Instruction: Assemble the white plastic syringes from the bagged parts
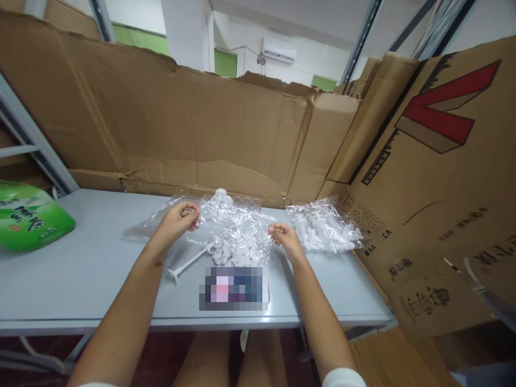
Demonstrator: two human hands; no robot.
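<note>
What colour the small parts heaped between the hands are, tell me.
The small parts are white, as the head view shows.

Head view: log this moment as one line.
left hand: curled near clear plastic; right hand: at its right edge; grips: unclear; white parts: between hands; green package: far left

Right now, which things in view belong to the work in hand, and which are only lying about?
Apparently in use:
clear plastic between left hand and right hand
small white pieces
probably long white rod, bag of white parts at right

Apparently lying about:
green container at left
pixelated object near front edge
</note>
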